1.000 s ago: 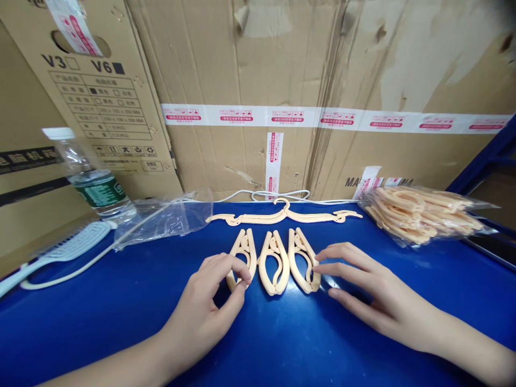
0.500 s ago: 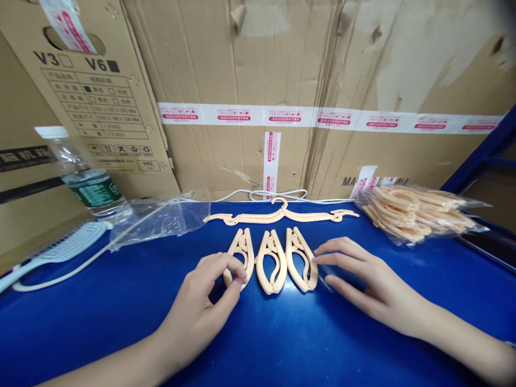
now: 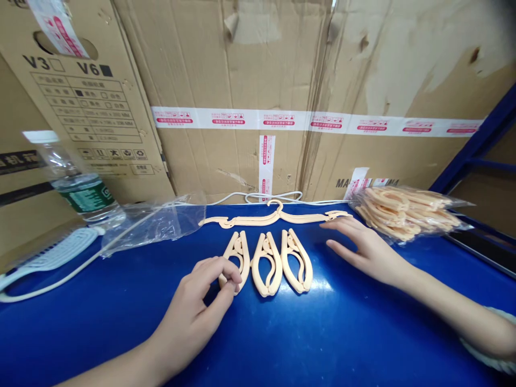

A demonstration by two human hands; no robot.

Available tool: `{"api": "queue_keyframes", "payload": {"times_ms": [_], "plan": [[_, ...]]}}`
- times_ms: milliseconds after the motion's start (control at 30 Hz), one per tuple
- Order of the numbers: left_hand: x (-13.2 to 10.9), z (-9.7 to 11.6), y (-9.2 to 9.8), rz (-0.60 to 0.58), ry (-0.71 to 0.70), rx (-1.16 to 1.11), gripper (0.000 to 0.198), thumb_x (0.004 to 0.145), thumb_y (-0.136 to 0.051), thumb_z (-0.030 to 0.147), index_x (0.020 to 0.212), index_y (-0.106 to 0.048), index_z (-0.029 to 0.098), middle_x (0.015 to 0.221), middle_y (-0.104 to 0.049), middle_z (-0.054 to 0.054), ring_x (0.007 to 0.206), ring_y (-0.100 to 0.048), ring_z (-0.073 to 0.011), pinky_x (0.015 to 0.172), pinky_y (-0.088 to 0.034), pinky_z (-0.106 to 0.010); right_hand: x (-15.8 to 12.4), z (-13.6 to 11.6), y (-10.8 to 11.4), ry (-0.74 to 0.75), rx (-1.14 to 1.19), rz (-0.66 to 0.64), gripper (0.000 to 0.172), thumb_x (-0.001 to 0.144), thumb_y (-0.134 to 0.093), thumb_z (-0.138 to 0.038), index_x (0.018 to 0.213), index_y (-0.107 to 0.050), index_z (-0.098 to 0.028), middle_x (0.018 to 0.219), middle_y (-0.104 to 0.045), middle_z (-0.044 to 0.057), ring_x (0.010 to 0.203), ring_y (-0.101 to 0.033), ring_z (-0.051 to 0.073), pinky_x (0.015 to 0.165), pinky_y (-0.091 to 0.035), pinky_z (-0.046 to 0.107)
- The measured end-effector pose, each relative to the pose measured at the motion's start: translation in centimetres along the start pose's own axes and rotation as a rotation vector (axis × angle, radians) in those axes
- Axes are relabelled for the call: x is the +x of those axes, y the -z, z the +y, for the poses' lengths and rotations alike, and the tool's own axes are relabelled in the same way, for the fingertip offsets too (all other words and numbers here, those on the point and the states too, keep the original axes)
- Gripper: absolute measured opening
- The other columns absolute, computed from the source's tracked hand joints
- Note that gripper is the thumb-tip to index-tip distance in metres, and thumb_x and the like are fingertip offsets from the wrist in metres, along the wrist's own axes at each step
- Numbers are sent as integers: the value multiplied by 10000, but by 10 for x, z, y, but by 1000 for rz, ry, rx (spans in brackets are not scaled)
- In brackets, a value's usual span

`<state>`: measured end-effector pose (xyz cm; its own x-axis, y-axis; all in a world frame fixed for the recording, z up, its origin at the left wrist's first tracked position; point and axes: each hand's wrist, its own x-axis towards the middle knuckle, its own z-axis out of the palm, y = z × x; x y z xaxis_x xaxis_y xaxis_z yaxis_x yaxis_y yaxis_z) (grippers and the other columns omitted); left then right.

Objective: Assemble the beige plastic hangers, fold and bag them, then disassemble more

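Observation:
Three folded beige plastic travel hangers lie side by side: a left hanger (image 3: 244, 252), a middle hanger (image 3: 278, 269) and a right hanger (image 3: 308, 269). Behind them an unfolded hanger (image 3: 258, 219) stretches sideways, its hook pointing to the back. My left hand (image 3: 201, 301) is curled at the left folded hanger, thumb and fingertips close together on its lower end and covering part of it. Held open, palm down, my right hand (image 3: 368, 250) reaches to the right end of the unfolded hanger; whether the fingers touch it I cannot tell.
A clear bag of beige hangers (image 3: 403, 212) sits at the right back on the blue table (image 3: 290, 344). To the left are an empty-looking plastic bag (image 3: 157, 223), a water bottle (image 3: 86, 193), a hairbrush (image 3: 60, 250) and a white cable (image 3: 60, 282). Cardboard boxes (image 3: 226, 161) stand behind.
My right hand has left the right folded hanger and moved back and to the right, up to the unfolded hanger's end. My left hand stays at the left folded hanger. The view has shifted slightly.

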<state>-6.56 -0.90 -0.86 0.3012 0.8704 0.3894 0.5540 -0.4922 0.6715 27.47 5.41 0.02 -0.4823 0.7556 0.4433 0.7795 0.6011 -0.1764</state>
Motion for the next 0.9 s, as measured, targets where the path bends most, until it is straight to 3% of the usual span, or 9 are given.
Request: {"api": "queue_keyframes", "payload": {"times_ms": [167,333,533,667,800,900], "plan": [[0,-1,-1,5,-18,9,168,895,-460,215,777,-575,251,696,-602,41,725,-569,-168,682,-398,-280,5,19,-11,-76,-71,-101,502,963,-433,-419,1346,-493,-101,1357,-551,207,1259,-517,325,1059,-423,539],[-1,-2,-2,23,-20,-1,175,869,-449,192,768,-578,252,676,-573,42,713,-562,-166,677,-398,-282,7,17,-17,-123,-161,-250,721,967,-358,-551,1479,-325,-44,1533,-324,236,1423,-298,356,1123,-325,562],[-1,-1,-2,10,23,-33,170,904,-450,244,811,-592,258,675,-580,43,738,-581,-175,735,-420,-306,10,17,-16,-105,-162,-333,715,979,-311,-560,1532,-224,-116,1579,-232,188,1462,-178,326,1140,-273,567],[-2,2,-1,2,29,-35,189,935,-438,286,838,-597,256,648,-594,46,717,-581,-176,780,-418,-331,11,22,-16,-88,-172,-292,663,974,-346,-541,1509,-297,-152,1550,-328,174,1447,-230,355,1115,-292,601],[-2,5,0,-6,26,-35,187,927,-440,282,830,-597,250,667,-610,38,737,-585,-183,777,-419,-334,11,28,-19,-47,-207,-164,533,971,-412,-434,1399,-469,-123,1384,-513,218,1303,-463,364,1045,-395,575],[-2,7,1,-7,14,-26,188,922,-439,274,829,-599,246,672,-626,33,753,-588,-187,777,-419,-335,11,32,-21,-7,-185,-87,374,958,-430,-287,1249,-602,-128,1175,-610,190,1110,-586,314,965,-472,516]]}}
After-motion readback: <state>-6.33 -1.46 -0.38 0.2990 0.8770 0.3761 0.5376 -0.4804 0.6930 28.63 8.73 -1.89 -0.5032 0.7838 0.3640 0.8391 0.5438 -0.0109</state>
